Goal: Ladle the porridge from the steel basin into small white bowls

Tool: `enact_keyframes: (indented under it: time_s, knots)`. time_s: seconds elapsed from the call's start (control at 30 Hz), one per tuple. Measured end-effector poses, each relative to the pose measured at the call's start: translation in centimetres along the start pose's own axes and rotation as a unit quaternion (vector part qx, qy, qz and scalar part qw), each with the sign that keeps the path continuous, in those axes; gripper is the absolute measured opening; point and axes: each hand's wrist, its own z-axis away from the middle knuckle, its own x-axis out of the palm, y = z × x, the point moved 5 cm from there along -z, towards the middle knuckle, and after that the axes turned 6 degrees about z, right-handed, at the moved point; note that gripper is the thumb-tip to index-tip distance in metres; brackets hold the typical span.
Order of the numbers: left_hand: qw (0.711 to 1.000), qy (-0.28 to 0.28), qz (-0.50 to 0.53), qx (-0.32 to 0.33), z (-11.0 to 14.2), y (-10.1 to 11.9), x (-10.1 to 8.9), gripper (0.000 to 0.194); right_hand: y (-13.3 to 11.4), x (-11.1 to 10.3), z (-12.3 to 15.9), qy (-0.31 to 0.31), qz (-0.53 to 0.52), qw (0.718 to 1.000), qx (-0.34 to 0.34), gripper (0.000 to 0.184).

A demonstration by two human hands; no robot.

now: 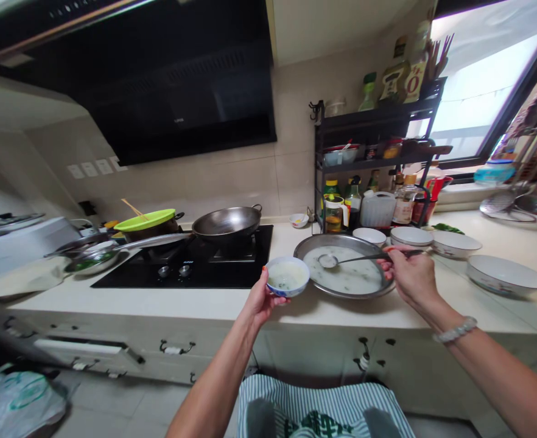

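My left hand (260, 299) grips a small blue-and-white bowl (288, 276) by its side, thumb at the rim and fingers beneath. Pale soup with green bits fills much of it. Just right of the bowl, a wide steel basin (312, 286) on the counter holds milky soup with green flecks. My right hand (412, 274) is closed around the dark handle of a ladle (328, 261). The ladle's metal head is over the left part of the basin, at or near the soup's surface; whether it carries soup is hard to tell.
Several white bowls (508, 274) stand right of and behind the basin. A black rack (364, 164) with bottles is against the wall. Left, a wok (227, 222) sits on the black gas hob (131, 277), near a pot under a green colander (145, 220). A range hood (181, 79) hangs above.
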Motion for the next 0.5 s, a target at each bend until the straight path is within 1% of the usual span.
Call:
enact_keyframes:
  time_s: [0.13,0.3,0.5]
  knots:
    - [1.000,-0.001,0.003,-0.001,-0.1,-0.1,-0.1,0.062,-0.2,0.0,0.1,-0.008,0.014,1.000,-0.014,0.004]
    - [1.000,-0.013,0.008,-0.001,-0.1,-0.1,-0.1,0.061,-0.7,0.0,0.5,-0.008,0.011,1.000,0.003,0.006]
    - [1.000,0.000,0.013,0.002,-0.1,-0.1,-0.2,0.062,-2.7,0.6,0.6,-0.001,-0.023,1.000,-0.008,0.004]
